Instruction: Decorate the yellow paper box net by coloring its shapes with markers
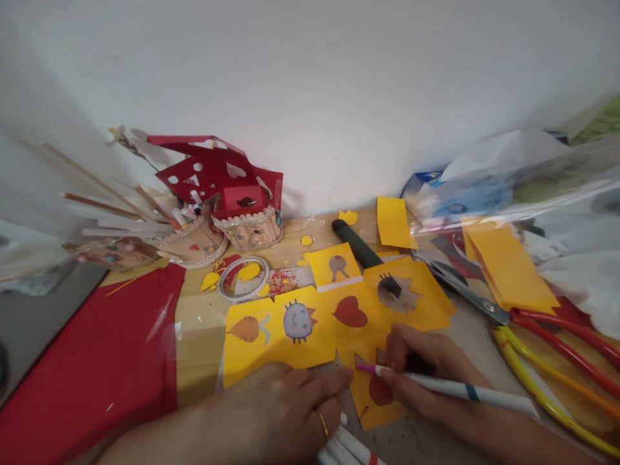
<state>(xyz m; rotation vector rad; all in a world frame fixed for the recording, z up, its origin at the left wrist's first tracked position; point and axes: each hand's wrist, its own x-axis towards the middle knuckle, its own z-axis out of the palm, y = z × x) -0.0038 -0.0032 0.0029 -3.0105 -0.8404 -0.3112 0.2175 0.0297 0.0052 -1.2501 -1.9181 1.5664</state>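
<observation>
My right hand [426, 368] grips a white felt-tip marker [455, 385] with a purple tip, held low over a yellow paper piece [363, 407] that shows a dark red shape. Flat and palm down, my left hand [285, 407] rests at the edge of the yellow papers, its index finger stretched to that same piece. Several white markers [351, 447] show just below its fingers; whether they are touched is unclear. Beyond both hands lie yellow cards with a carrot [247, 328], a smiling face [298, 321] and a red heart [351, 311].
Large scissors [504, 316] with red and yellow handles lie at right, beside folded yellow paper [513, 265]. A tape roll [243, 279], a dark green cutter [356, 242] and decorated pots [249, 229] stand farther back. Red paper [106, 342] covers the left; plastic bags [484, 194] are at right.
</observation>
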